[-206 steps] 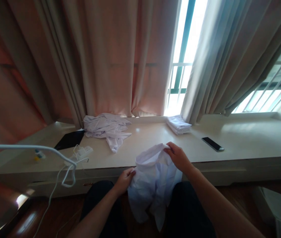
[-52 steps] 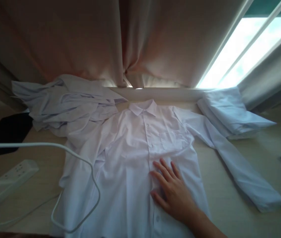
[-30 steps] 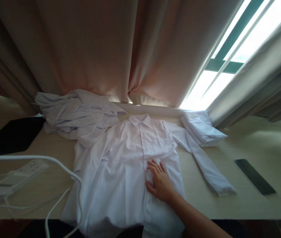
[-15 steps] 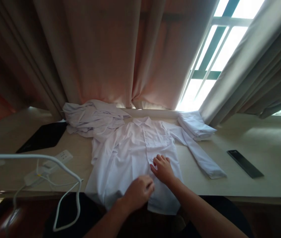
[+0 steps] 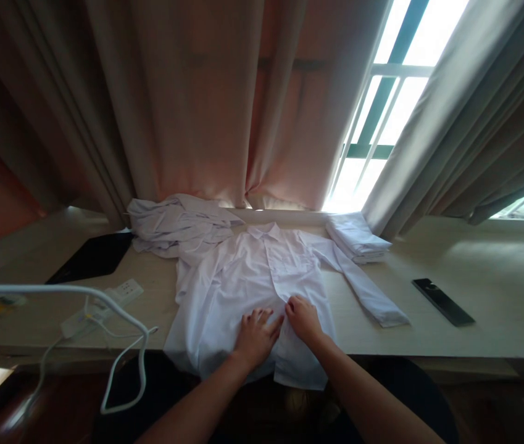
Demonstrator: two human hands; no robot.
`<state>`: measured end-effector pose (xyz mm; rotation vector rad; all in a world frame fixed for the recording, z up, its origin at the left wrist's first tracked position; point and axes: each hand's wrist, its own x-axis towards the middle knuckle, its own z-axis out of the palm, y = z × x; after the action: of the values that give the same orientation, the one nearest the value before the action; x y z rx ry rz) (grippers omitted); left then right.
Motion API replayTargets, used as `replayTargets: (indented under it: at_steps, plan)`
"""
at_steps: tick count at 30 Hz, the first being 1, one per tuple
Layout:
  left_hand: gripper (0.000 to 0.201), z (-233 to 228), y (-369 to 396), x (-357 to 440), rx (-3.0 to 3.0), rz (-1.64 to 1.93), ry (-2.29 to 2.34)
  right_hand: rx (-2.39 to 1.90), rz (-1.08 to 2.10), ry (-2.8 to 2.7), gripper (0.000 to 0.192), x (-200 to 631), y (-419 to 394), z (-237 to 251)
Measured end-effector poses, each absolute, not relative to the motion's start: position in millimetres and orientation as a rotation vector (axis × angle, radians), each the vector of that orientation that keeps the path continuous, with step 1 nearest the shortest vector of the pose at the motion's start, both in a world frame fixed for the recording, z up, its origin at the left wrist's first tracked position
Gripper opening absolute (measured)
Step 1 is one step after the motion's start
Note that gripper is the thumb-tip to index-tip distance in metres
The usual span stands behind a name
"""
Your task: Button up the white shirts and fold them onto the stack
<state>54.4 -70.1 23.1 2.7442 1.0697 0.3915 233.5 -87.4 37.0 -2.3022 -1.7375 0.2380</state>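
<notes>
A white long-sleeved shirt (image 5: 238, 283) lies front up, its collar toward the curtain and its hem hanging over the table's near edge. My left hand (image 5: 258, 338) rests on the lower front with its fingers spread, the thumb side close to the button placket. Just right of it, my right hand (image 5: 303, 317) has its fingers closed on the placket edge. Any button between the fingertips is too small to make out. The sleeve on the right reaches out across the table.
Behind the shirt lie a crumpled white garment pile (image 5: 178, 225) and a folded white stack (image 5: 358, 237). A phone (image 5: 443, 302) is at right. On the left are a black flat object (image 5: 92, 256), a power strip (image 5: 125, 293) with cables and a white bent tube (image 5: 118, 311).
My left hand has moved up from the hem and spread its fingers on the shirt. My right hand's fingers have closed at the placket. The view has shifted slightly.
</notes>
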Motion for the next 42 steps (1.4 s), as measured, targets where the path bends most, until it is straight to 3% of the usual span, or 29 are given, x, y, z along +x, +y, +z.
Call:
replayTargets:
  at_steps: [7,11,14,20,29,32,36,42]
  plan:
    - [0.042,17.9,-81.3,50.8,2.708,0.384,1.107,-2.150,0.225,-1.897,0.029,224.6,-109.4,39.0]
    - [0.040,20.8,-80.5,14.5,2.716,0.412,1.042,-2.116,0.350,-2.046,0.052,238.2,-131.8,24.5]
    - [0.049,19.6,-76.5,-21.2,2.722,0.378,1.170,-2.085,0.469,-2.139,0.057,248.2,-147.1,20.6]
    - [0.065,7.7,-78.9,-74.9,2.713,0.200,1.254,-2.196,0.255,-2.011,0.058,269.8,-170.2,19.1]
    - [0.037,39.1,-94.7,-80.8,2.585,0.087,1.429,-2.130,0.253,-1.967,0.052,278.9,-223.7,15.0]
    - [0.029,58.2,-70.3,-63.7,2.593,0.166,1.446,-2.178,0.086,-1.826,0.051,294.2,-212.4,24.4]
    - [0.037,66.7,-2.3,-25.6,2.769,0.482,1.292,-2.236,-0.116,-1.737,0.051,317.6,-160.3,32.5]
    - [0.053,41.5,83.9,-9.8,2.700,0.342,1.436,-2.364,0.104,-1.803,0.065,345.8,-95.7,22.0]
